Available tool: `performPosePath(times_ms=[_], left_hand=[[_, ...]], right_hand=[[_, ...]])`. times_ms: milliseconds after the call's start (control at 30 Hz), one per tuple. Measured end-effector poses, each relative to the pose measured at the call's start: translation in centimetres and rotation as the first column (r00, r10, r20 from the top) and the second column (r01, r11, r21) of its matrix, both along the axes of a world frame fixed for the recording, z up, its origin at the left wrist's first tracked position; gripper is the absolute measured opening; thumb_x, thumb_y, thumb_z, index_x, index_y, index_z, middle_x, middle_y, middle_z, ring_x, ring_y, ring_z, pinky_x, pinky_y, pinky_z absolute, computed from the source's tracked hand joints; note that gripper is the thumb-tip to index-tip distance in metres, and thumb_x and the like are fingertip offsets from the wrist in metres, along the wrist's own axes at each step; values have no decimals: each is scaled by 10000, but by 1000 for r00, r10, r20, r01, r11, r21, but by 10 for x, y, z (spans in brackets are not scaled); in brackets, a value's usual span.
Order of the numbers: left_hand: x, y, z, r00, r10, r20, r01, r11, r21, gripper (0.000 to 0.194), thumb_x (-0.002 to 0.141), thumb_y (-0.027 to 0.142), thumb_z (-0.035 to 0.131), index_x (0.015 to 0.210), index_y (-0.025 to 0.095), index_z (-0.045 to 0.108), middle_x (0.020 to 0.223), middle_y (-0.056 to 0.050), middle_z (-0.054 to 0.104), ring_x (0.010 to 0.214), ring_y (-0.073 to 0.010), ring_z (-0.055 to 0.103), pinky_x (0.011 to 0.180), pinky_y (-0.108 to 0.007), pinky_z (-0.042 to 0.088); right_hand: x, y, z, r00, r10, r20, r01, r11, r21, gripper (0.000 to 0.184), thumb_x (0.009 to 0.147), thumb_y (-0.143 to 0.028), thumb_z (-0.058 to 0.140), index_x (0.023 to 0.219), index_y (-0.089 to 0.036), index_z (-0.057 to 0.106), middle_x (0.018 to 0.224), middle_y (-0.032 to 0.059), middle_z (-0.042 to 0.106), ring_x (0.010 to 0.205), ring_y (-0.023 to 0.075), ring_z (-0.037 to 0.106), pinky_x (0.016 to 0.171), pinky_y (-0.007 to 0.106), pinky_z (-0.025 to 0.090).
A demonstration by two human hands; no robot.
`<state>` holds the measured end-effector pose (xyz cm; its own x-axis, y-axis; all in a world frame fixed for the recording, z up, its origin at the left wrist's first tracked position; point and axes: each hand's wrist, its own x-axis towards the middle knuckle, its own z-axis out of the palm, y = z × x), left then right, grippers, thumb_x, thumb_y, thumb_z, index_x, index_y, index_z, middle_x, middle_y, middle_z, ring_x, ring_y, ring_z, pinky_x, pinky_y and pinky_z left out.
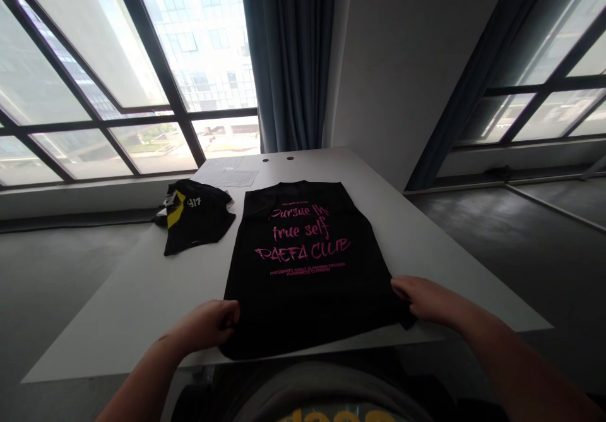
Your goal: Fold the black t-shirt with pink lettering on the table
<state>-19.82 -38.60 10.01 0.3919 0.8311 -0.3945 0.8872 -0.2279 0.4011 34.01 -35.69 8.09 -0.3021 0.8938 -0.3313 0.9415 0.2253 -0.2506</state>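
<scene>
On the white table (pixel 118 321), a black T-shirt (pixel 303 264) lies spread flat, lengthwise in front of the person, with its lower edge at the near side of the tabletop and its upper end toward the far side. Pink brush lettering across it reads "Pursue the true self" and "PAEFA CLUB", with a smaller line of pink print below. The left hand (pixel 206 326) sits at the shirt's near left corner, its fingers curled closed around the edge of the cloth. The right hand (pixel 426 301) reaches the opposite side of the shirt near its lower corner, with the fingers (pixel 402 289) together and slightly bent on the fabric; whether they are pinching it cannot be told from this view. Beyond the left hand and just beside the spread shirt, a folded black and yellow garment (pixel 194 217) lies in a loose heap, with white print on it. Past that, sheets of paper (pixel 231 172) lie near the far end of the table, which has two small round holes in its surface. The person's grey top (pixel 322 397), with yellow print, shows along the bottom of the view. Large windows (pixel 80 93) and a dark blue curtain (pixel 288 55) stand behind the table, above a grey floor (pixel 497 232).
</scene>
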Motion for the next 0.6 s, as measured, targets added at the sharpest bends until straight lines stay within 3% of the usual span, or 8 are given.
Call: performPosePath(times_ms=[100, 167, 300, 400, 467, 600], left_hand=[[5, -11, 1, 998, -57, 21, 55, 995, 77, 248, 716, 192, 592, 950, 264, 629, 1066, -28, 661, 957, -226, 624, 821, -330, 467], [6, -16, 1, 998, -67, 15, 65, 993, 101, 289, 717, 191, 605, 993, 269, 641, 1139, -44, 649, 1036, -249, 622, 887, -355, 475], [2, -20, 1, 998, -44, -46, 48, 994, 95, 277, 689, 122, 560, 925, 250, 627, 1100, -50, 653, 1015, -248, 626, 874, -358, 479], [-3, -20, 3, 999, -21, -50, 26, 995, 96, 301, 673, 89, 523, 916, 245, 606, 1076, -44, 657, 986, -235, 629, 850, -345, 476], [-6, -21, 5, 999, -17, -47, 22, 995, 97, 308, 674, 95, 523, 929, 248, 602, 1081, -37, 658, 988, -233, 629, 845, -339, 474], [-12, -22, 9, 998, -15, -53, 16, 999, 31, 336, 675, 126, 551, 974, 260, 623, 1111, -29, 657, 964, -227, 635, 792, -316, 475]], right_hand=[[5, -1, 1, 998, -45, 36, 46, 998, -32, 227, 641, -32, 569, 748, -229, 530, 814, 17, 673, 764, 207, 634, 650, 279, 329], [5, -1, 5, 995, -85, 58, 83, 996, 43, 201, 684, -58, 578, 772, -233, 534, 837, 35, 686, 781, 224, 649, 653, 288, 332], [2, 1, 8, 946, -322, 44, 297, 912, 283, 40, 894, -217, 510, 895, -249, 534, 741, 44, 655, 692, 238, 637, 608, 306, 302], [0, 1, 1, 911, -410, -36, 407, 885, 225, 71, 951, -305, 472, 951, -259, 526, 692, 21, 644, 649, 229, 634, 590, 298, 319], [3, -1, -4, 934, -350, -70, 356, 927, 121, 38, 895, -254, 518, 932, -260, 516, 718, 10, 664, 672, 219, 644, 606, 290, 354], [18, -6, -4, 984, -96, -150, 97, 995, -2, 217, 729, -128, 554, 905, -253, 531, 847, 3, 713, 773, 210, 667, 685, 281, 423]])
